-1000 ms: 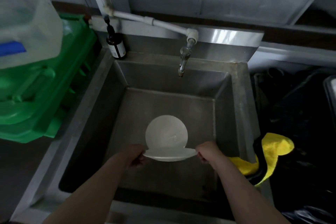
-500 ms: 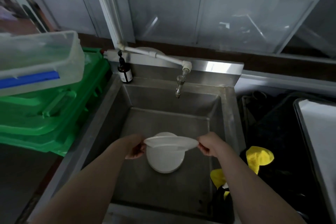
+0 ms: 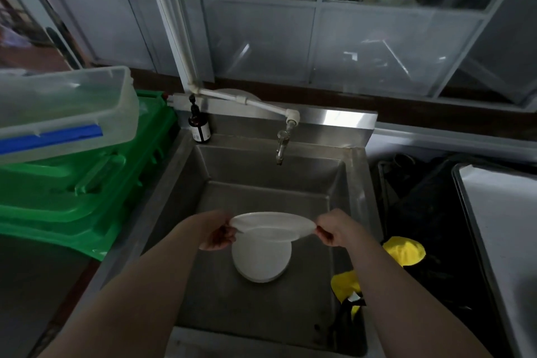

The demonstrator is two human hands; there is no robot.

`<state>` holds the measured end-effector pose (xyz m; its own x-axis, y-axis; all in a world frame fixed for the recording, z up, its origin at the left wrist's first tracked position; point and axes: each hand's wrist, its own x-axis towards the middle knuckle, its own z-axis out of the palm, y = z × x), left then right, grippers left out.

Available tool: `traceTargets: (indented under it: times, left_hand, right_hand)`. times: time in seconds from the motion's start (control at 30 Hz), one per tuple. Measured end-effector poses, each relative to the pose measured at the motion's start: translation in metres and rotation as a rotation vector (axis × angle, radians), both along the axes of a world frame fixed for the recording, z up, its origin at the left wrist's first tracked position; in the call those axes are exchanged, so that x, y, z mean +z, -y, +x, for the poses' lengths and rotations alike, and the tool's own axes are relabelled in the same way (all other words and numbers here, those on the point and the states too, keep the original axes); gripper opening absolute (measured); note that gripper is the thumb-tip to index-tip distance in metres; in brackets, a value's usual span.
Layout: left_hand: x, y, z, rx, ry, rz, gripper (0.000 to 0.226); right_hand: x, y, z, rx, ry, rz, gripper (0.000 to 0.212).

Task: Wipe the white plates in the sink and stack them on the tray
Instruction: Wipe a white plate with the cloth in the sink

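Head view looks down into a stainless steel sink (image 3: 255,317) with a faucet (image 3: 281,147) over its back wall. Stacked green crates (image 3: 72,197) stand to its left, with a clear plastic container (image 3: 64,107) on top. At the right edge lies a metal tray (image 3: 505,235), with a yellow cloth (image 3: 402,250) draped beside the sink's right rim. A small stack of white plates (image 3: 260,264) rests on the sink floor. Above it, held nearly level, is one white plate (image 3: 273,225). The left hand (image 3: 218,232) pinches its left rim with curled fingers, and the right hand (image 3: 334,227) pinches the right rim the same way. A dark pump bottle (image 3: 199,125) stands at the sink's back-left corner.
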<state>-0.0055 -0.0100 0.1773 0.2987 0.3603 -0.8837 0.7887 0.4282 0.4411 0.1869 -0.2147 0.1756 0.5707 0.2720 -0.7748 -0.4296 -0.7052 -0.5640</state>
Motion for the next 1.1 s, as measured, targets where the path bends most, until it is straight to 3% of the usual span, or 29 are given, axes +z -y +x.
traceTargets:
  times: [0.17,0.3,0.43,0.57,0.77,1.1]
  left_hand:
    - [-0.008,0.007,-0.009,-0.045,0.022,-0.078,0.034]
    - [-0.016,0.016,-0.019,-0.066,0.088,-0.071,0.015]
    - [-0.025,0.028,-0.023,-0.013,0.181,0.022,0.020]
    - [-0.030,0.037,-0.024,-0.079,0.216,0.196,0.018]
    - [-0.039,0.051,-0.023,0.081,0.354,0.224,0.017]
    - [-0.030,0.076,-0.033,0.269,0.565,0.056,0.014]
  right_hand:
    - [-0.008,0.014,-0.005,0.018,0.029,0.034,0.007]
    - [-0.016,0.026,-0.007,0.129,0.081,0.030,0.009]
    - [-0.024,0.033,-0.015,0.217,0.194,0.038,0.025]
    - [-0.032,0.039,-0.024,0.282,0.347,0.021,0.025]
    - [-0.045,0.056,-0.038,0.248,0.435,0.065,0.020]
    - [-0.043,0.076,-0.052,0.086,0.408,0.213,0.012]
